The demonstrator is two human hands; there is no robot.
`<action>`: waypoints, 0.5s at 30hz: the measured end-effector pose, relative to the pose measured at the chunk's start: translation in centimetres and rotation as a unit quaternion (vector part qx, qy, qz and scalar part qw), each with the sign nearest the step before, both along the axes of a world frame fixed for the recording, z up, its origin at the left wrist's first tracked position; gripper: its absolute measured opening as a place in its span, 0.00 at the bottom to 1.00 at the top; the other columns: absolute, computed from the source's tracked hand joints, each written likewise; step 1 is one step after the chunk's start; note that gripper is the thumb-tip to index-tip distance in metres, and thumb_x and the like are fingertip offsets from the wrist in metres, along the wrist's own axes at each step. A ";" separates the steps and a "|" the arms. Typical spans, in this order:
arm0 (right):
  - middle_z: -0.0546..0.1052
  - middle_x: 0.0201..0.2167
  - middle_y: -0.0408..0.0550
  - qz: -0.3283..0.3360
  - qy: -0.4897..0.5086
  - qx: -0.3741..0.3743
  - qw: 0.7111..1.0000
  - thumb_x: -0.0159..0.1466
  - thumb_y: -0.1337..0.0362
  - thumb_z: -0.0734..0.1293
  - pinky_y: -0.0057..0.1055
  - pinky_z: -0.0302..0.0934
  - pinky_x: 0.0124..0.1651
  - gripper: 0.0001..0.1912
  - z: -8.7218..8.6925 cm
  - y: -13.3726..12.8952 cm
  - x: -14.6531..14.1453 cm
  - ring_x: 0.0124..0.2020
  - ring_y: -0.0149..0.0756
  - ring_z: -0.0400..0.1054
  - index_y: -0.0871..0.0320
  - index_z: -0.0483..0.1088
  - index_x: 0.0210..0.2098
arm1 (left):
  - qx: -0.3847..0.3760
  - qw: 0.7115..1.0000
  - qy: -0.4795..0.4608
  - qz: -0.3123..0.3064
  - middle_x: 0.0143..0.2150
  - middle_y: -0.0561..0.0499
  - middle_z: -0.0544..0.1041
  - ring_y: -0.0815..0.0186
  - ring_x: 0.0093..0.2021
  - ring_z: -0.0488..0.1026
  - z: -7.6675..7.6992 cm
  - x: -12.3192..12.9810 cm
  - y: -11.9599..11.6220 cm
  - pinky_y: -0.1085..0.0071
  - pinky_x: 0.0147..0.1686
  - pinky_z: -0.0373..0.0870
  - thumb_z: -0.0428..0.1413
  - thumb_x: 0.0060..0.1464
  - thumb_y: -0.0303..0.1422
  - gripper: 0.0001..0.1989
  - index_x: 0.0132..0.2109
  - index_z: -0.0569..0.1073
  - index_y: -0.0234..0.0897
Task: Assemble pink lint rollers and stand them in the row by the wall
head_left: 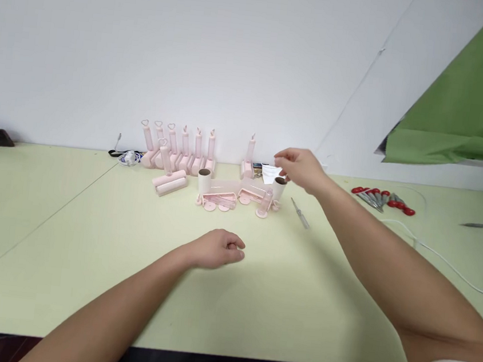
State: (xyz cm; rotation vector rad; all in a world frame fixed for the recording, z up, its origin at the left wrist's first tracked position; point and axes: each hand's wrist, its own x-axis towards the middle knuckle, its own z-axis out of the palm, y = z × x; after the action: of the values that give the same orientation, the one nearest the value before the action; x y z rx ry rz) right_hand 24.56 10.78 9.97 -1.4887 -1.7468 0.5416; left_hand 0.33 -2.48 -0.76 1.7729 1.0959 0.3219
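My left hand [218,249] rests low over the pale green table [85,268], fingers loosely apart and holding nothing. Farther back, my right hand [297,167] reaches above a white roll [278,190] with a brown core; its fingers are bent, and whether they hold anything is too small to tell. Beside that roll stands a clear pink tube [265,202]. Opened pink casings [220,198] and round pink discs lie to its left, near a second white roll [204,183]. A pink lint roller [169,182] lies left of these parts.
Several pink rollers [185,146] stand along the wall, with one more [250,153] apart. A screwdriver [301,213] lies right of the parts. Red-handled tools [371,196] and a white cable [444,258] are farther right. A coiled cable [129,158] sits at back left.
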 end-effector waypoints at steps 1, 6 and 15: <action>0.77 0.30 0.48 0.013 -0.029 0.005 0.999 0.60 0.62 0.67 0.29 0.63 0.29 0.11 -0.7 -1.1 0.0 0.28 0.35 0.72 0.59 0.76 0.40 | 0.002 1.000 0.000 0.001 0.32 0.53 0.73 0.67 0.30 0.67 -0.1 0.0 0.0 0.72 0.31 0.65 0.55 0.54 0.46 0.23 0.51 0.76 0.38; 0.79 0.41 0.49 0.017 -0.128 0.052 0.990 0.60 0.58 0.66 0.35 0.63 0.40 0.17 -4.4 -4.0 0.2 0.33 0.36 0.71 0.57 0.75 0.47 | -0.010 1.000 -0.017 0.005 0.30 0.54 0.71 0.68 0.28 0.67 -0.4 -0.1 0.2 0.72 0.30 0.64 0.57 0.54 0.47 0.22 0.49 0.76 0.36; 0.72 0.53 0.56 -0.063 -0.040 0.044 0.996 0.60 0.53 0.64 0.40 0.63 0.42 0.35 -9.9 -7.6 0.0 0.28 0.35 0.69 0.55 0.55 0.65 | 0.026 0.998 -0.041 0.048 0.27 0.54 0.71 0.67 0.27 0.69 -0.7 -0.3 0.6 0.71 0.28 0.64 0.56 0.53 0.44 0.19 0.45 0.75 0.36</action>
State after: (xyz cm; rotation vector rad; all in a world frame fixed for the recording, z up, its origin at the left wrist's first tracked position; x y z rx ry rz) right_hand 24.59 3.17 0.09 -1.5638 -1.7018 0.3392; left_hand 0.08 -1.85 -1.50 1.7391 1.1255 0.4822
